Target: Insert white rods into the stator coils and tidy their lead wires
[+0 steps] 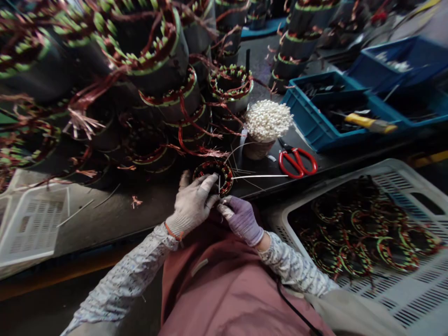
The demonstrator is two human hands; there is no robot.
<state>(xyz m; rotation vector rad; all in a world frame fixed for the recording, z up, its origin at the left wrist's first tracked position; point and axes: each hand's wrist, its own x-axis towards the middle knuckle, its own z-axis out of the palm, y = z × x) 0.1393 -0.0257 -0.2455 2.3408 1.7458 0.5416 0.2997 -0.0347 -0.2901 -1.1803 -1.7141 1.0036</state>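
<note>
A small motor stator [229, 182], a ring with copper windings and green-yellow insulation, lies near the bench's front edge. My left hand [192, 205], in a whitish knit glove, is closed over its near left side, with fingers on its rim. Beside the near right rim, my right hand [243, 218] in a purple glove has thumb and fingers pinched together. What they hold is too small to make out. A thin white strand [219, 185] stands close to the fingertips, and a longer white cord [261, 177] runs right from the stator.
Stacked stators [161, 60] with loose copper leads fill the back left. A pot of white sticks [269, 121], red-handled scissors [297, 162] and blue bins [315, 116] with a yellow-handled tool [371, 123] stand right. A white crate [416, 184] holds several wound rings.
</note>
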